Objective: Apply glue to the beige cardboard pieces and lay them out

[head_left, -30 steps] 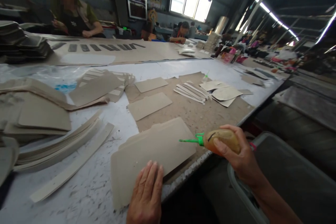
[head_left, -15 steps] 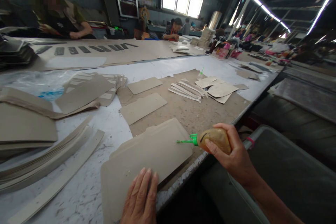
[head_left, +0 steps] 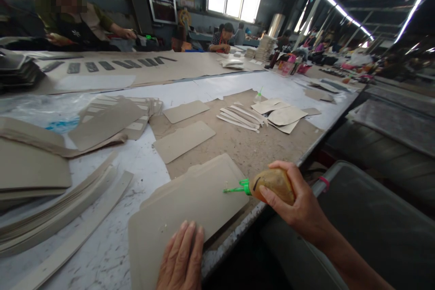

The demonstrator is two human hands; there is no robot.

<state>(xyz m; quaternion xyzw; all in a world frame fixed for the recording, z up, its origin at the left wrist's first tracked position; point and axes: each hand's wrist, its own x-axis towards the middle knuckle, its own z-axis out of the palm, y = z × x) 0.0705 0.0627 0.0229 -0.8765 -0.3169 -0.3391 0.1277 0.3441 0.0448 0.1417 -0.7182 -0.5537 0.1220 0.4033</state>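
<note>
My right hand (head_left: 297, 206) grips an amber glue bottle (head_left: 270, 183) with a green nozzle. The nozzle tip hovers over the right edge of a stack of grey cardboard pieces (head_left: 185, 204) at the table's near edge. My left hand (head_left: 181, 260) lies flat on the near end of that stack, fingers together, pressing it down.
Loose cardboard pieces (head_left: 183, 140), long curved strips (head_left: 64, 217) and piles of cut shapes (head_left: 112, 118) cover the white table (head_left: 112, 244). A second glue bottle (head_left: 258, 96) stands near thin strips (head_left: 241, 118). A grey bin (head_left: 380, 231) sits at my right. People work at the far tables.
The glue bottle in my right hand has moved slightly left, its nozzle now over the stack's edge. My left hand has stayed on the stack. The view has shifted a little.
</note>
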